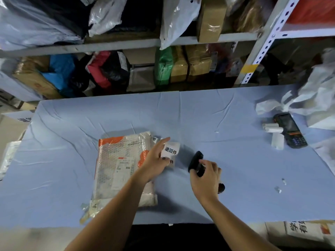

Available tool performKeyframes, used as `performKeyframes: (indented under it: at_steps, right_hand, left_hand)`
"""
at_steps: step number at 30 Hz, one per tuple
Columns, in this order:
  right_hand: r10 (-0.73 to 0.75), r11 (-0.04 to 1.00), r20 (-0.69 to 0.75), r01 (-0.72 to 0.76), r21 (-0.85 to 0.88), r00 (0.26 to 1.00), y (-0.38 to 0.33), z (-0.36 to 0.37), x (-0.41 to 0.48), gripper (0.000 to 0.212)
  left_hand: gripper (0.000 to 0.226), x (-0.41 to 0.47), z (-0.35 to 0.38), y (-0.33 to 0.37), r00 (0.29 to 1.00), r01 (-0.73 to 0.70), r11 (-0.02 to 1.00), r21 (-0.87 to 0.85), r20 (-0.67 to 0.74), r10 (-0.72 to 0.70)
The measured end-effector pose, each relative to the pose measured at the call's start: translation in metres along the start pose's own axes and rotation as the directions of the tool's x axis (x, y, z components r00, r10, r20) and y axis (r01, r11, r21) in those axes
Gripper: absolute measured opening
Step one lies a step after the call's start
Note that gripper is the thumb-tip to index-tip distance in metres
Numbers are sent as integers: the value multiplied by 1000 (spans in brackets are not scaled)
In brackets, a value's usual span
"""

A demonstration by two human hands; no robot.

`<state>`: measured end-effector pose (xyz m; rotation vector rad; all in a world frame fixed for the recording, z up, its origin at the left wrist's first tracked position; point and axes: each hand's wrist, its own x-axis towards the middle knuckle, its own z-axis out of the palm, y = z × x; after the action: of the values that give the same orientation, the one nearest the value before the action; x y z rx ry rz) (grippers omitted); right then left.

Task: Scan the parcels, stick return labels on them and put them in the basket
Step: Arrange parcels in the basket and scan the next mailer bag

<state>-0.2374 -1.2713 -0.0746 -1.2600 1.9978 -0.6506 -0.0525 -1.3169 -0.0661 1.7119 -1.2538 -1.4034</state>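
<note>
We had the parcel (117, 165) flat on the blue table (217, 115), label up for scanning; our left hand (154, 162) pinched the return labels (171, 151) at its right edge, kept ready, we judged, while our right hand (206, 178) curled round the black scanner (195, 160) just beside.

light: dim, bluish, from above | shadows: soft beside the hands | blur: motion smear throughout | edges: wide-angle bending of grey metal shelves (126, 44)
</note>
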Motion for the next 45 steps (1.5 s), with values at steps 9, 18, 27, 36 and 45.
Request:
performKeyframes:
  at_steps: [9, 18, 27, 36, 45]
  right_hand:
    - [-88, 898, 342, -74, 433, 936, -65, 17, -3, 13]
    - [-164, 868, 361, -40, 495, 918, -82, 12, -11, 18]
    - [-193, 906, 360, 24, 423, 913, -86, 17, -13, 18]
    - [-276, 939, 311, 185, 292, 910, -87, 26, -6, 12]
    - [-288, 944, 301, 217, 249, 909, -97, 30, -8, 13]
  left_hand:
    - [67, -35, -22, 22, 984, -165, 981, 105, -55, 172]
    - [45, -49, -41, 36, 925, -108, 795, 596, -232, 300]
    - [13, -35, -50, 30, 876, -424, 712, 559, 54, 480]
    - [15, -35, -56, 32, 924, -351, 871, 344, -20, 381]
    - [16, -31, -61, 32, 959, -228, 963, 143, -136, 248]
